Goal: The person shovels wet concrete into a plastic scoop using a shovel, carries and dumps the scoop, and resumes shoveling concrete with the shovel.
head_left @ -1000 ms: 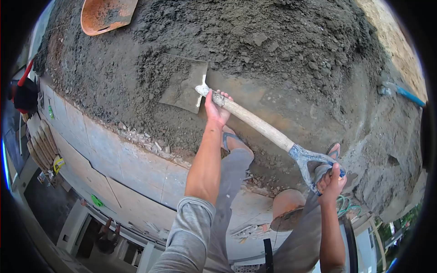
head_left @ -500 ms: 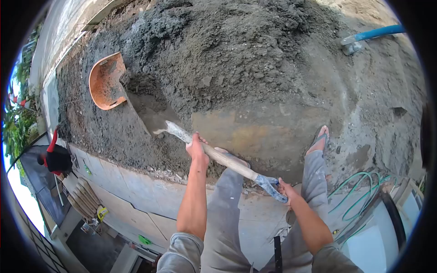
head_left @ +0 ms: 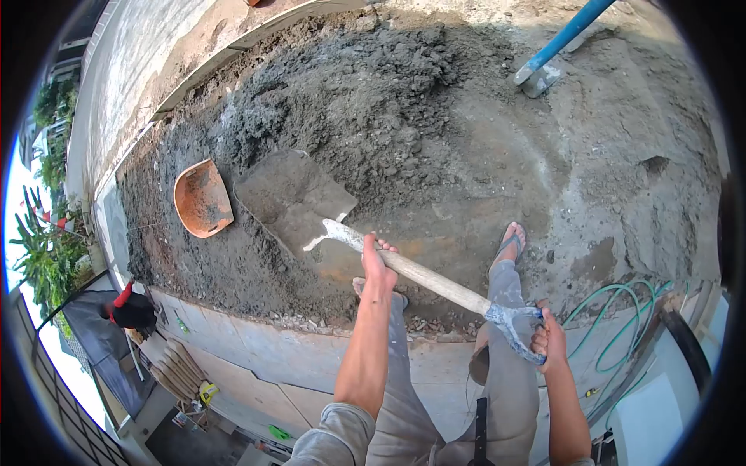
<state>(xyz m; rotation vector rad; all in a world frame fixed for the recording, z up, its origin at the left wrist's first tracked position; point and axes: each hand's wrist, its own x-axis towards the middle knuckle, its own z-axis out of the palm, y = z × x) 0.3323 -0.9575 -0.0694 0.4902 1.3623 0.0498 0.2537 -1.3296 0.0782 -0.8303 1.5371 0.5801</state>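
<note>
A shovel (head_left: 435, 281) lies diagonally in front of me, its flat metal blade (head_left: 299, 190) over the grey mortar heap (head_left: 373, 109). My left hand (head_left: 378, 262) wraps round the wooden shaft just behind the white-coated socket. At the other end, my right hand (head_left: 549, 340) is closed on the blue-and-white D-shaped grip. Only a thin layer of grey mix shows on the blade. Left of the blade, an orange scoop-shaped container (head_left: 203, 199) rests on the mortar, with some grey residue inside.
A blue-handled tool (head_left: 563, 45) stands in the mix at the upper right. Green hose (head_left: 614, 311) coils at the right. A person in black and red (head_left: 134, 312) is at the far left, near stacked sacks (head_left: 179, 369). A bucket (head_left: 479, 363) sits by my legs.
The blade swung left towards the orange container, then back a little right and flatter. Both hands kept hold of the shovel. The camera view shifted, bringing more of the left side into sight.
</note>
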